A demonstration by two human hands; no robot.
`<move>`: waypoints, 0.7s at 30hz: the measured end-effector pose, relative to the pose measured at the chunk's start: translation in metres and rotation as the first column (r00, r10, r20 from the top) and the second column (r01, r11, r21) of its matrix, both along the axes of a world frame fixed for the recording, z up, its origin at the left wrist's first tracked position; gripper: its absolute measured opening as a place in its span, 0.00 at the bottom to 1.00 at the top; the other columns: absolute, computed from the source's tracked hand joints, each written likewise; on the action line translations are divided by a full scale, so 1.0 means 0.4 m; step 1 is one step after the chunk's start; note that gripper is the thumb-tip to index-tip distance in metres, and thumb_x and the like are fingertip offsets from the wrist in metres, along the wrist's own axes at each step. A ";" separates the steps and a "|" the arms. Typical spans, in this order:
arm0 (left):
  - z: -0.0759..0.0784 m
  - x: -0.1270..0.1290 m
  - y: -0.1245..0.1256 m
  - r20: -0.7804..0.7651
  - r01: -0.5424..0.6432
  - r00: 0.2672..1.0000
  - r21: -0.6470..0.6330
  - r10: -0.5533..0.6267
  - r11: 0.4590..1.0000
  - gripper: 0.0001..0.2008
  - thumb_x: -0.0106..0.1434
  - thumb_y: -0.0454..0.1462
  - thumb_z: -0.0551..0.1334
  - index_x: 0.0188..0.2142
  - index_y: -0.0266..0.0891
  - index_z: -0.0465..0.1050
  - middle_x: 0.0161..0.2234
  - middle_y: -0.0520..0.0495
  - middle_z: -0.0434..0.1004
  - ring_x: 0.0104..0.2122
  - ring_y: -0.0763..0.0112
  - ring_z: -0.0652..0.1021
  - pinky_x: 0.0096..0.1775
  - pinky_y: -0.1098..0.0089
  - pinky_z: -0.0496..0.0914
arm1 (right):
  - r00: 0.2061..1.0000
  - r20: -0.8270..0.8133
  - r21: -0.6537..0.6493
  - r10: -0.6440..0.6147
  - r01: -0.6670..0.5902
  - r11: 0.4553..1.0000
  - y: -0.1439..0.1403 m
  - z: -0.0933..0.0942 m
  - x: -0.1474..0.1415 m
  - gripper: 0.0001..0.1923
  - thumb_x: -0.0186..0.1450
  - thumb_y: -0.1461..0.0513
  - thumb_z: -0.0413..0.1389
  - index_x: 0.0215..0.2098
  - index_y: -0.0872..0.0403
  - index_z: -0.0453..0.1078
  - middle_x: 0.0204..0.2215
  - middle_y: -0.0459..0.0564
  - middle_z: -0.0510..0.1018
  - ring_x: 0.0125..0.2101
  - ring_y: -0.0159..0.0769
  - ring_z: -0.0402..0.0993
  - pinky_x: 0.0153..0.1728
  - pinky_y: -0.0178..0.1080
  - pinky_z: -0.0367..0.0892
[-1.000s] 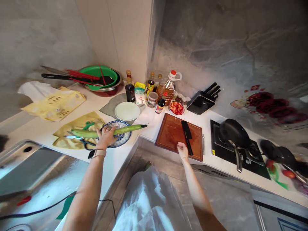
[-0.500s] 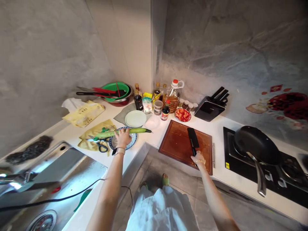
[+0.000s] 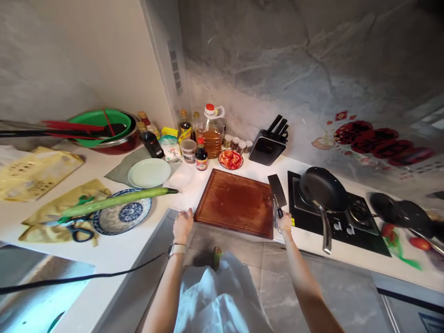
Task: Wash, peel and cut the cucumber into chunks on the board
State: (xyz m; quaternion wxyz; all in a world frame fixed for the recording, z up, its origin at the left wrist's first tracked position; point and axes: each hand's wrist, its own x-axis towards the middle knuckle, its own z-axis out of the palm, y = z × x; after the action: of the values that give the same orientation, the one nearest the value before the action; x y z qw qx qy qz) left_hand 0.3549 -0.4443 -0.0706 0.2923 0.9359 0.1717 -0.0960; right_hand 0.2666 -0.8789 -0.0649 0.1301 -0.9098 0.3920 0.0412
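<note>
My right hand grips the handle of a black cleaver, whose blade lies beside the right edge of the wooden cutting board. My left hand is by the board's left front corner, fingers loosely curled, and no object shows in it. A long, pale green luffa-like gourd with a dark tip lies across a blue-and-white plate. Scissors with dark handles and a yellow cloth lie under and beside the gourd's left end.
Behind the board stand a bowl of red pieces, a soy sauce bottle, an oil jug and a knife block. A wok sits on the stove at right. A pale plate is at left, beyond the sink.
My left hand has let go of the gourd and moved right to the board's corner. My right hand has shifted the cleaver off the board to its right side. The view has turned right.
</note>
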 end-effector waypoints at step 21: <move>-0.089 -0.153 -0.077 -0.012 -0.309 0.940 -0.451 0.340 0.837 0.32 0.60 0.60 0.48 0.20 0.36 0.71 0.19 0.46 0.70 0.25 0.65 0.71 0.28 0.70 0.61 | 0.968 0.250 0.194 0.021 -0.072 0.978 -0.137 -0.004 -0.156 0.18 0.50 0.48 0.49 0.31 0.50 0.70 0.32 0.62 0.81 0.39 0.55 0.79 0.38 0.48 0.73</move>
State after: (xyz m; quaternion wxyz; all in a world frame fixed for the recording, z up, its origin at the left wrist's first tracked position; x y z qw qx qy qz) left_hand 0.2939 -0.4750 -0.1060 0.5169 0.8036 0.2908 -0.0496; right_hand 0.2044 -0.9337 -0.0664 0.2685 -0.8989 0.3449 -0.0297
